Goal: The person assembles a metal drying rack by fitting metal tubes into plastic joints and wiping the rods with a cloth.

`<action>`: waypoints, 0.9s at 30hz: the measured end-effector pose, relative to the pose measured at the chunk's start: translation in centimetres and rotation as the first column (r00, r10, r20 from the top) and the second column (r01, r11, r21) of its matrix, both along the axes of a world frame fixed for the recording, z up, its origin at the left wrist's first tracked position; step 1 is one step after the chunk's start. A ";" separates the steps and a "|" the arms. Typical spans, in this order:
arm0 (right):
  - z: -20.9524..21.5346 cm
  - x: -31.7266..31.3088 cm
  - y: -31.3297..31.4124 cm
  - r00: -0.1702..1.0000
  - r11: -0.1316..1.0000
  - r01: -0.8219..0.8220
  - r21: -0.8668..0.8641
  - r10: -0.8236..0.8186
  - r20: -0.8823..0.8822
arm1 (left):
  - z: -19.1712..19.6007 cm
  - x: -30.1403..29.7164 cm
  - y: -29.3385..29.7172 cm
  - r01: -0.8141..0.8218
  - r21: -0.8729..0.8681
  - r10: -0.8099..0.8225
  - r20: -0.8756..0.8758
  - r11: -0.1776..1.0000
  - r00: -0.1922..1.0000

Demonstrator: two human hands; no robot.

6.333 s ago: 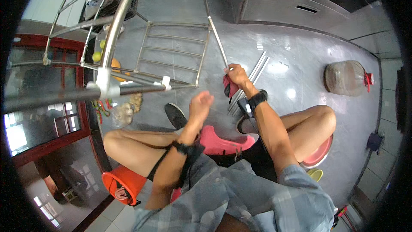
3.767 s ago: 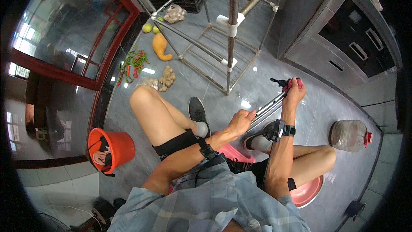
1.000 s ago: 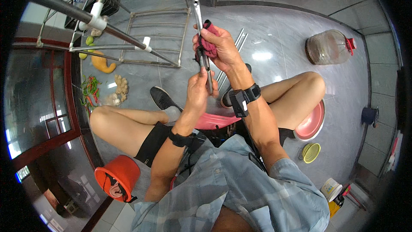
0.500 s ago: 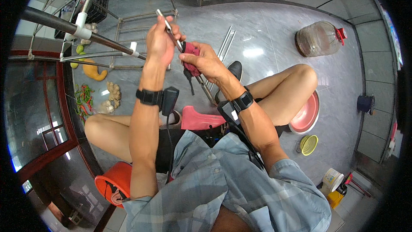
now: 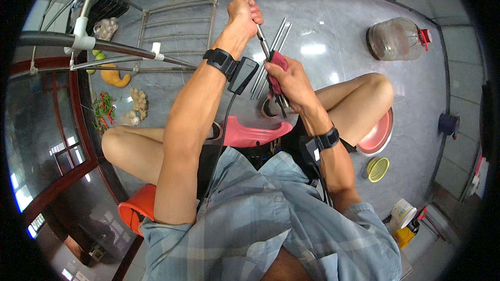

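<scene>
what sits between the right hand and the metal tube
In the head view, a dark pink cloth lies between the right hand and the metal tube.

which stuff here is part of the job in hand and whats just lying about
Part of the job:
- tube, held in the left hand and right hand
- cloth, held against it by the right hand
- loose tubes and rack, probably: similar metal

Lying about:
- jug
- pink basin
- orange bucket
- yellow basket
- peppers
- ginger
- squash

The left fingers (image 5: 256,14) curl in a grip farther forward than the right fingers (image 5: 277,72), also curled.
</scene>
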State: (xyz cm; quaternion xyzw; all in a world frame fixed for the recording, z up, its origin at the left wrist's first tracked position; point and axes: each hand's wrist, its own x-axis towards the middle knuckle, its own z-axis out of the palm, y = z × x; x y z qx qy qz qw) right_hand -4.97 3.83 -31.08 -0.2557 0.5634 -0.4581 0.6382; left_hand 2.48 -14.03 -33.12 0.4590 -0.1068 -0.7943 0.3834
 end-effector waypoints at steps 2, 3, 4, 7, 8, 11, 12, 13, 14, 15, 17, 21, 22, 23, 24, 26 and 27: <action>0.3 0.2 1.9 1.000 1.000 -0.013 0.005 0.013 0.003 | -1.5 0.4 -0.6 0.003 0.017 -0.003 0.013 1.000 1.000; 0.4 0.2 2.9 1.000 1.000 -0.004 0.027 0.004 -0.001 | -1.6 0.2 -0.8 -0.041 0.042 0.040 0.026 0.998 0.999; 0.7 0.2 3.8 1.000 0.999 0.006 0.050 -0.006 -0.007 | -1.8 0.0 -1.0 -0.085 0.066 0.082 0.039 0.994 0.996; 0.7 -0.8 8.1 0.997 0.989 -0.057 0.137 0.065 -0.052 | -3.3 0.7 -2.3 -0.146 -0.094 0.155 0.096 0.985 0.983; 2.5 -0.1 10.5 0.986 0.972 -0.141 0.188 0.154 -0.060 | -4.0 4.8 -5.3 -0.209 -0.240 0.229 0.059 0.948 0.972; 3.2 -3.1 13.1 0.990 0.983 0.124 0.133 -0.113 -0.086 | -1.4 6.5 -6.3 -0.098 -0.161 0.105 0.033 0.982 0.994; 2.9 -5.2 9.2 0.950 0.950 0.309 0.041 -0.307 -0.062 | 0.1 4.7 -4.5 -0.056 -0.150 0.060 0.022 0.987 0.998; 2.7 -5.7 5.3 0.944 0.946 0.317 -0.070 -0.322 -0.066 | -0.1 5.9 -4.6 -0.076 -0.172 0.081 0.022 0.982 0.996; 2.8 -6.4 2.3 0.931 0.926 0.336 -0.170 -0.354 -0.089 | -0.3 5.4 -4.0 -0.079 -0.163 0.082 0.012 0.983 0.997; 3.1 -6.1 0.4 0.920 0.913 0.379 -0.153 -0.390 -0.043 | -0.3 5.4 -3.3 -0.020 -0.165 -0.002 -0.129 0.986 0.992; 2.8 -4.9 -4.8 0.949 0.935 0.310 -0.171 -0.316 -0.006 | -0.1 4.6 -2.1 0.070 -0.186 -0.140 -0.395 0.980 0.908; -0.5 1.1 -9.0 0.994 0.988 -0.079 -0.136 0.068 -0.086 | 0.7 4.2 -2.1 0.001 -0.208 -0.079 -0.367 0.978 0.927; -1.3 2.2 -8.7 0.988 0.990 -0.091 -0.105 0.076 -0.137 | 0.3 4.2 -1.7 0.000 -0.206 -0.078 -0.369 0.979 0.926; -1.2 4.5 -5.9 0.917 0.968 -0.094 -0.234 -0.008 -0.400 | 0.0 5.2 -1.5 -0.080 -0.232 0.016 -0.265 0.970 0.964; -1.4 4.2 -4.5 0.917 0.970 -0.142 -0.199 0.054 -0.395 | 0.0 5.3 -1.3 -0.134 -0.257 0.091 -0.170 0.957 0.981; -0.6 4.2 -1.2 0.853 0.963 -0.204 -0.178 0.085 -0.514 | -0.2 5.8 -1.1 -0.156 -0.236 0.113 -0.184 0.959 0.976; -0.2 4.3 -0.5 0.847 0.960 -0.213 -0.181 0.090 -0.523 | -0.5 6.0 -1.0 -0.169 -0.212 0.126 -0.202 0.962 0.971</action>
